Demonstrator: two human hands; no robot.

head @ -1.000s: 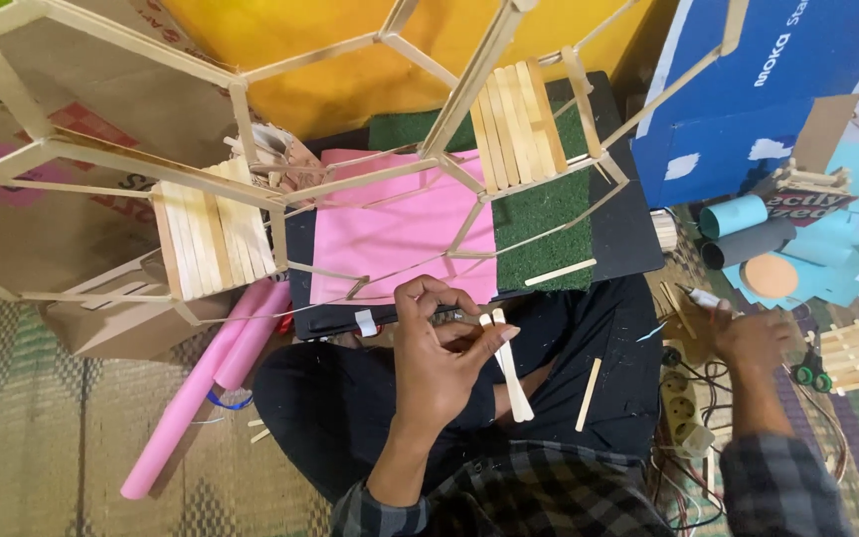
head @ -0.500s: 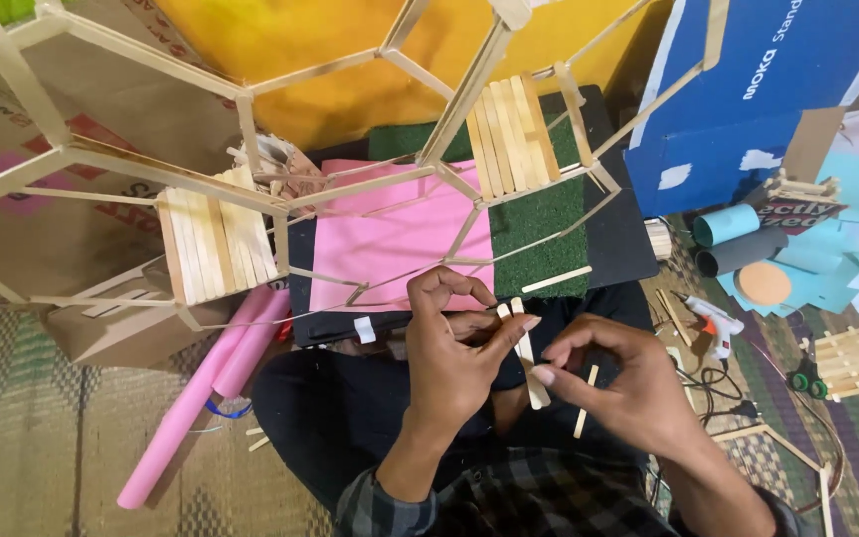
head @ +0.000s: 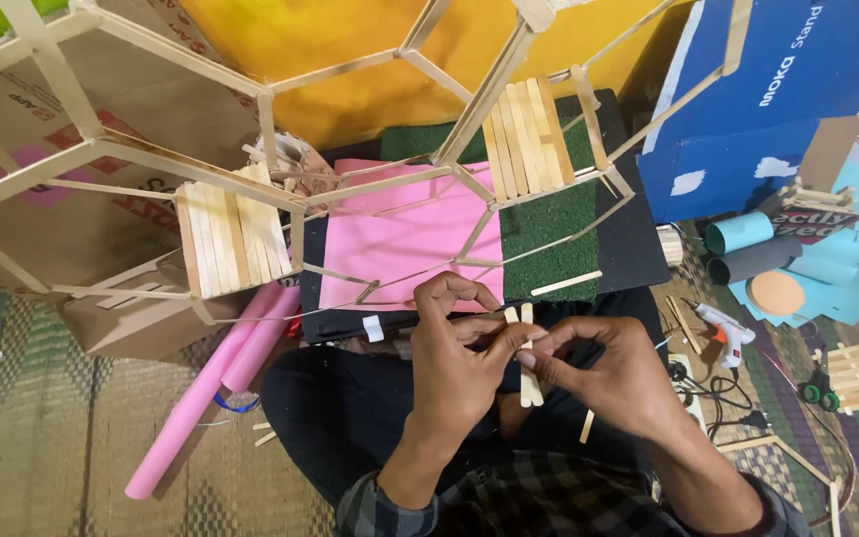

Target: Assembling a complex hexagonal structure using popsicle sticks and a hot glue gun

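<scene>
Meeting over the lap, the two hands are now together on one small bundle of craft sticks (head: 527,360), and this is the change: one second ago the right hand (head: 603,378) was far out at the side, low near the cables and tools on the mat, while the left hand (head: 457,366) held the sticks alone; half a second ago the right hand was already coming in with a single thin stick. I judge that the work has passed from fetching to fitting, because both hands now pinch the same piece. The left hand is bent at the wrist, its thumb and first fingers closed on the upper part of the sticks, the other fingers curled under. The right hand comes from the other side, its thumb and forefinger closed on the same sticks near their top; whether it holds a separate thin stick there I cannot tell. The bundle stands nearly upright between the hands, just in front of the black board (head: 638,249) that carries the pink sheet (head: 400,249) and the green turf patch (head: 549,234). One loose stick (head: 587,426) lies on the dark trousers below the right hand. The glue gun (head: 726,328) rests on the mat at the right, apart from both hands.
</scene>
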